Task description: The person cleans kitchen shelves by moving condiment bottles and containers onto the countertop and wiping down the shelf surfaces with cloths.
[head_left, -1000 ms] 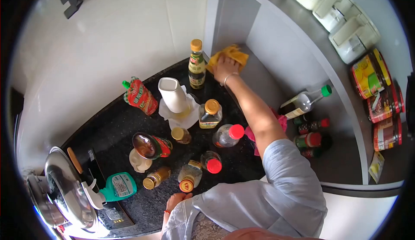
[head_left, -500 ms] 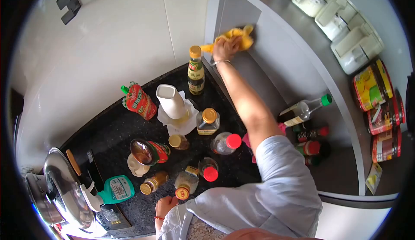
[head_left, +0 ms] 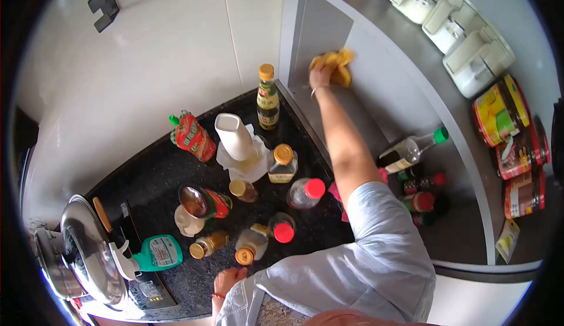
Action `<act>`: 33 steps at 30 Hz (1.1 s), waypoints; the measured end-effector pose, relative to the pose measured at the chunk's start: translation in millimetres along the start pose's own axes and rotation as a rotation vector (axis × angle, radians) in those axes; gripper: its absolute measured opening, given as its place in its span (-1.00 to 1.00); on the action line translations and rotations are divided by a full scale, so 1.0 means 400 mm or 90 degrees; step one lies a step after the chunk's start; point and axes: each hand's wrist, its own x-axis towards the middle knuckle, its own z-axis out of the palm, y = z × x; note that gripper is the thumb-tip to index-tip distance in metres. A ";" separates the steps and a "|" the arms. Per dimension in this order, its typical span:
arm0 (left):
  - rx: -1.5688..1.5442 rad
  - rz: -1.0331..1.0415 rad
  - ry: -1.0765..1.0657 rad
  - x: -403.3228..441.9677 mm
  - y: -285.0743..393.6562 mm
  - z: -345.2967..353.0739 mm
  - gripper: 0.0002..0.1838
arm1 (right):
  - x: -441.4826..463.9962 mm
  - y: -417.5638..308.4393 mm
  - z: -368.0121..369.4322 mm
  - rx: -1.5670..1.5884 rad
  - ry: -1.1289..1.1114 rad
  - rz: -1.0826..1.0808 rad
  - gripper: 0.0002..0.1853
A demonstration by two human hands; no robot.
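Observation:
My right hand presses a yellow cloth against the inner wall of the grey shelf, at its far left corner. My left hand rests at the front edge of the black countertop, its fingers curled; what they hold, if anything, is hidden. Just beyond it lies a glass jar with a gold cap. A tall sauce bottle with a yellow cap stands near the shelf's edge, left of my right forearm.
Around the counter's middle are a white container, a red pouch, a red-capped jar and several other jars. A green spray bottle lies by a steel pot lid. A green-capped bottle is inside the shelf, right of my arm.
My right hand has moved with the yellow cloth from the shelf's floor up onto its wall, then slightly right. My left hand has shifted slightly left along the counter's edge.

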 end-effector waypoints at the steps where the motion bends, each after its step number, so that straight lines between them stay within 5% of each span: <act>1: -0.013 0.009 0.019 -0.009 0.019 -0.015 -0.53 | 0.009 0.092 -0.012 -0.035 -0.148 -0.065 -0.27; 4: -0.037 0.008 0.064 0.005 -0.004 -0.027 -0.54 | 0.000 -0.010 -0.035 0.067 -0.047 -0.079 -0.21; 6: -0.034 0.004 0.066 0.000 -0.019 -0.028 -0.56 | 0.093 -0.163 -0.092 -0.023 0.135 -0.332 -0.32; 7: -0.031 -0.003 0.060 -0.006 -0.028 -0.029 -0.56 | 0.111 -0.271 -0.158 -0.156 0.150 -0.334 -0.36; 10: -0.011 -0.021 0.036 0.003 -0.053 -0.024 -0.55 | 0.162 -0.446 -0.268 -0.544 -0.214 -0.082 -0.45; 13: -0.001 0.000 -0.016 0.015 -0.048 -0.020 -0.54 | 0.122 -0.202 -0.229 -1.104 -0.033 -0.295 -0.42; 14: 0.001 0.014 -0.033 0.023 -0.038 -0.025 -0.54 | 0.068 -0.131 -0.244 -1.196 -0.075 -0.287 -0.37; 15: 0.005 0.006 -0.065 0.030 -0.030 -0.033 -0.55 | 0.036 -0.019 -0.252 -1.149 -0.169 -0.215 -0.36; 18: -0.017 0.033 -0.076 0.038 -0.032 -0.066 -0.56 | -0.090 -0.074 -0.368 -1.052 -0.172 -0.052 -0.36; 21: 0.009 0.038 -0.083 0.036 -0.059 -0.087 -0.56 | 0.071 -0.110 -0.397 -0.520 0.459 -0.529 -0.33; 23: 0.031 0.032 -0.098 0.047 -0.095 -0.067 -0.53 | 0.128 -0.321 -0.375 -0.788 0.056 -0.081 -0.30; 25: 0.050 0.033 -0.134 0.054 -0.093 -0.049 -0.51 | 0.119 -0.318 -0.358 -0.953 -0.107 -0.003 -0.29; 27: 0.074 0.043 -0.144 0.081 -0.077 -0.033 -0.50 | 0.067 -0.093 -0.332 -1.054 -0.011 -0.346 -0.29; 30: 0.111 0.060 -0.151 0.103 -0.083 -0.029 -0.48 | -0.062 0.014 -0.391 -0.911 0.084 -0.241 -0.28; 33: 0.089 0.069 -0.209 0.106 -0.069 -0.056 -0.49 | -0.053 -0.147 -0.446 -0.863 0.351 0.012 -0.25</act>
